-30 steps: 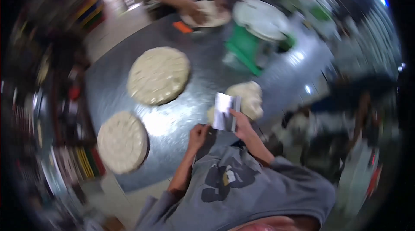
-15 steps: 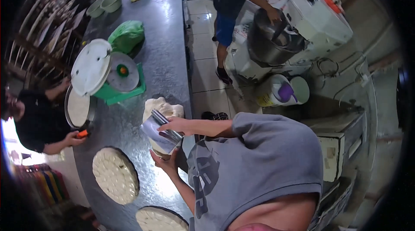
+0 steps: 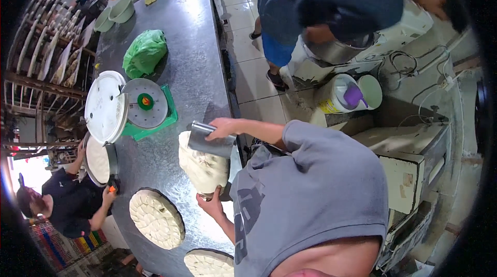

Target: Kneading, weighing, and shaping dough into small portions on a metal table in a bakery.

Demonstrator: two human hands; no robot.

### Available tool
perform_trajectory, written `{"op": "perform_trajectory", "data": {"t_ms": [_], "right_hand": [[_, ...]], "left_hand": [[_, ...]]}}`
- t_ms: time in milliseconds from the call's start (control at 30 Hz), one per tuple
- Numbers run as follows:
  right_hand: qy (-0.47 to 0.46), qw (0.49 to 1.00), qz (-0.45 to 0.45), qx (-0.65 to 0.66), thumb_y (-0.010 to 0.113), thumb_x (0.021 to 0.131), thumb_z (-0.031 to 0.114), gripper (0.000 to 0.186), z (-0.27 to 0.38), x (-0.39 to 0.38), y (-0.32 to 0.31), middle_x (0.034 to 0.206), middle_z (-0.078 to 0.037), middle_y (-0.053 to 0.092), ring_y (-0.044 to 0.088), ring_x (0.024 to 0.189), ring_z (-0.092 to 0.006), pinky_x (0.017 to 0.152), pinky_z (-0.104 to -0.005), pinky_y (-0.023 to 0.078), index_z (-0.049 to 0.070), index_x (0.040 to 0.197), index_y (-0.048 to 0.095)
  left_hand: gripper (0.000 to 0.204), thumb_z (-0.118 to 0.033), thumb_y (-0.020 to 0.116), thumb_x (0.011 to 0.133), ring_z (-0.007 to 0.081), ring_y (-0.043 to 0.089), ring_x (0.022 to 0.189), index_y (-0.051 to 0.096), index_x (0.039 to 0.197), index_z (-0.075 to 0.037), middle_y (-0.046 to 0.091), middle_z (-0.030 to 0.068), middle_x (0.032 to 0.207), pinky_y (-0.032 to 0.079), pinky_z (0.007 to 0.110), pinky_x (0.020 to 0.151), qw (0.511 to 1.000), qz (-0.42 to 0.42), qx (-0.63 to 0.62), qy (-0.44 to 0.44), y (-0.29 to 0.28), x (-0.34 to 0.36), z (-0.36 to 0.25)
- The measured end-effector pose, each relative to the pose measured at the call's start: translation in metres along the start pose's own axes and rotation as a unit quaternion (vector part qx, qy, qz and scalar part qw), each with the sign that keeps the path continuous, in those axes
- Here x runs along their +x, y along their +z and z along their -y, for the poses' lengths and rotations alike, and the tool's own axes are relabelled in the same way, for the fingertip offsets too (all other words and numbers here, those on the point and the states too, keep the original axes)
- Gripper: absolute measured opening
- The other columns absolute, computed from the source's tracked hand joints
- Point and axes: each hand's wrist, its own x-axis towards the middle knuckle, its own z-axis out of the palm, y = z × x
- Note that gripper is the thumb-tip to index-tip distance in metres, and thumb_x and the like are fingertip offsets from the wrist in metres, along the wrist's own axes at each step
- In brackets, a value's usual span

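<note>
A pale lump of dough [image 3: 204,165] lies on the metal table at its near edge, in front of my grey shirt. My right hand [image 3: 223,128] grips a wide metal dough scraper [image 3: 211,141] by its tubular handle, the blade over the upper end of the dough. At the lower end of the lump my left hand [image 3: 212,205] has hold of the dough, thumb and fingers to either side. Beside it lies a round dough disc [image 3: 155,219] marked into many pieces. Another such disc [image 3: 209,263] is cut off by the lower edge.
A green scale [image 3: 147,102] stands beside a white round lid [image 3: 105,106]. Beyond are a green plastic bag [image 3: 145,53] and bowls [image 3: 121,10]. At left, a co-worker [image 3: 67,199] holds a dough-filled pan [image 3: 98,160]; another [image 3: 326,2] bends over a mixer bowl [image 3: 339,52]. Buckets [image 3: 336,93] stand nearby.
My right hand and the scraper have moved up across the dough, uncovering more of it. The co-worker at the mixer has leaned in over the bowl. The whole view has shifted slightly.
</note>
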Motion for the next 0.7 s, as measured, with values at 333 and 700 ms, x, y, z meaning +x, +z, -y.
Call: {"op": "perform_trajectory", "data": {"t_ms": [333,700], "right_hand": [[0.13,0.929,0.15,0.313,0.072,0.085,0.038,0.046,0.008,0.04,0.01,0.109,-0.006,0.064,0.062,0.098,-0.0171,0.084,-0.0343,0.051,0.007,0.118,0.062],[-0.052,0.724,0.108,0.679,0.064,0.092,0.034,0.034,0.063,0.022,-0.12,0.102,-0.006,0.069,0.067,0.089,-0.0173,0.083,-0.0328,0.055,0.007,0.114,0.064]], "left_hand": [[0.075,0.003,0.061,0.073,0.0288,0.056,0.114,0.036,0.143,-0.009,0.053,0.0113,0.13,0.05,0.042,0.094,0.827,0.111,-0.542,-0.1,0.036,0.003,-0.058],[0.095,-0.007,0.077,0.069,0.0326,0.05,0.122,0.025,0.149,-0.002,0.047,0.017,0.137,0.042,0.043,0.103,0.864,0.254,-0.307,0.308,0.026,0.046,-0.32]]}}
